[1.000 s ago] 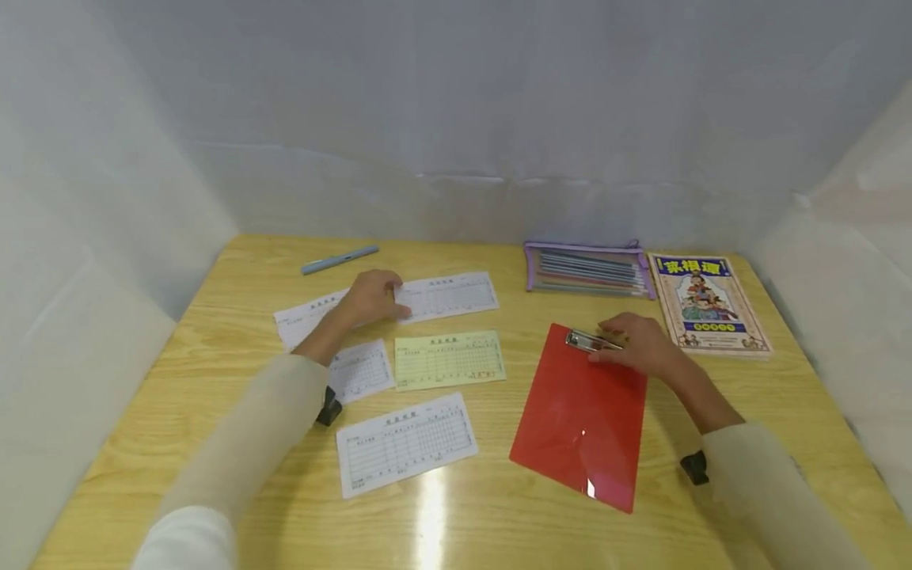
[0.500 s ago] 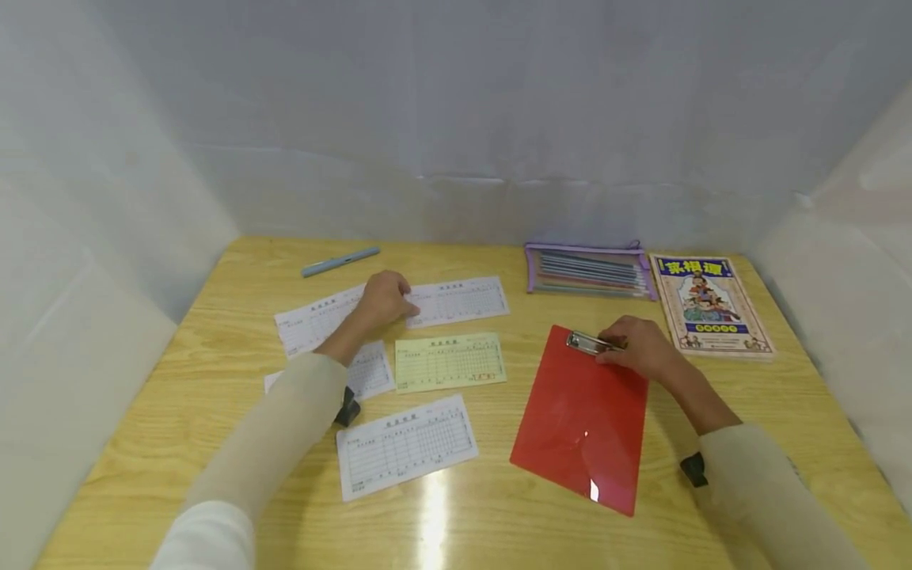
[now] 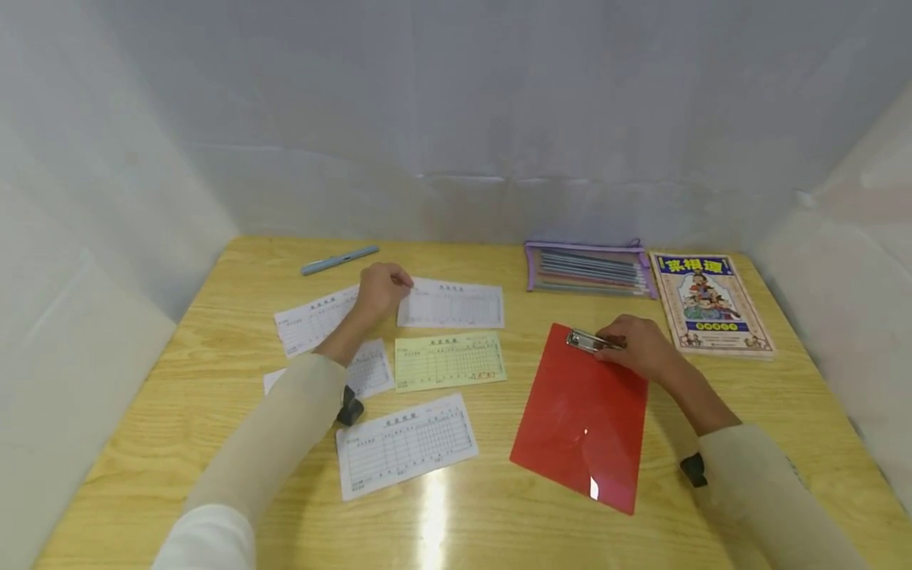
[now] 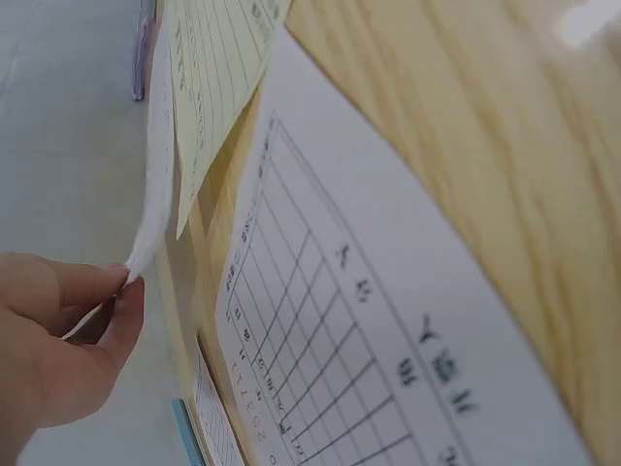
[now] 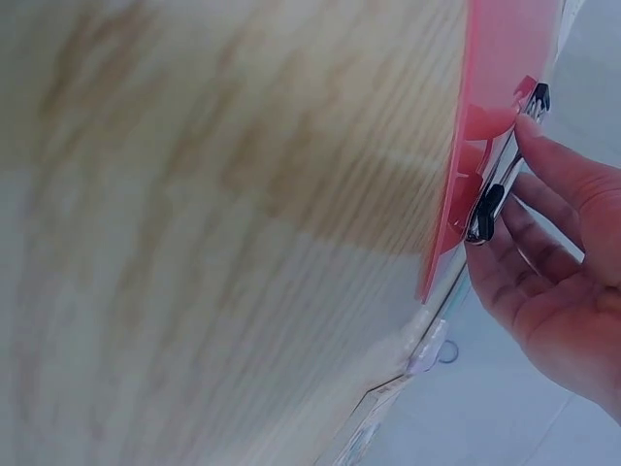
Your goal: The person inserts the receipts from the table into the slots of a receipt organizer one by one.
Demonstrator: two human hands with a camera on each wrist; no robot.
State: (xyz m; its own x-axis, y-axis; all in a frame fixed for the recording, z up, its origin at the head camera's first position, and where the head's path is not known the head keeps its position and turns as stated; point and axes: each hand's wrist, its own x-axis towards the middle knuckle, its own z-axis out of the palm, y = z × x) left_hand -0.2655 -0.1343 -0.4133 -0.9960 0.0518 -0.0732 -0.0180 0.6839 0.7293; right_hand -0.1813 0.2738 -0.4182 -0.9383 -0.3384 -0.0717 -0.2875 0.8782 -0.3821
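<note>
In the head view my left hand (image 3: pixel 381 291) pinches the upper left corner of a white printed form slip (image 3: pixel 456 305) between thumb and fingers. The left wrist view shows that slip (image 4: pixel 153 194) edge-on, bent up from the pinching fingertips (image 4: pixel 116 282). My right hand (image 3: pixel 636 347) holds a red clipboard (image 3: pixel 580 419) at its metal clip (image 3: pixel 586 341). Seen from the right wrist, the thumb lies on the clip (image 5: pixel 505 175) while fingers show through the translucent red board (image 5: pixel 509 49). Below the pinched slip lies a yellow form slip (image 3: pixel 449 362).
More white slips lie around: one at the upper left (image 3: pixel 313 321), one partly under the left forearm (image 3: pixel 366 372), one in front (image 3: pixel 406 447). A blue pen (image 3: pixel 340 260), a purple-edged pencil pouch (image 3: pixel 590 269) and a stack of booklets (image 3: pixel 711 305) line the back of the wooden table (image 3: pixel 492 530).
The pinched slip slid right, then came back left and now lies straighter, just above the yellow slip. My left hand shifted slightly away toward its corner. The right hand and clipboard stayed nearly still.
</note>
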